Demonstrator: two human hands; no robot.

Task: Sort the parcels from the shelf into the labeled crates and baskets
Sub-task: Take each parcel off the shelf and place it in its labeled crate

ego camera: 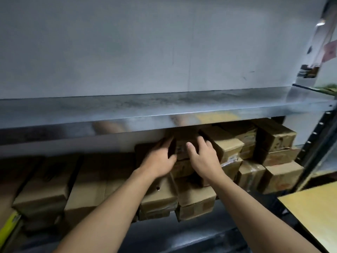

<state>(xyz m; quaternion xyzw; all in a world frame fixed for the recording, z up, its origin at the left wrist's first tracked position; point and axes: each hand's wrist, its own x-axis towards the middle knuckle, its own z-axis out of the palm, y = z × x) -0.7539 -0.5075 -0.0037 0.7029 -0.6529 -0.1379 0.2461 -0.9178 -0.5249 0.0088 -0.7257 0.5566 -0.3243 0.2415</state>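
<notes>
Parcels, brown cardboard boxes (228,143), crowd tight under the grey metal shelf lip (164,114); both hands' fingers (202,143) seemingly clasp one small blurred box (182,148) between neighbours.

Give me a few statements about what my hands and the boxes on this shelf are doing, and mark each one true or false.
1. Both hands reach under the metal shelf toward the same box. True.
2. The left hand is on the box's left side, the right hand on its right. True.
3. The box has been carried clear of the shelf. False: it sits among the stacked boxes.
4. The top shelf is full of boxes. False: none are seen on it.
5. A crate shows beside the hands. False: no crate is in view.
</notes>
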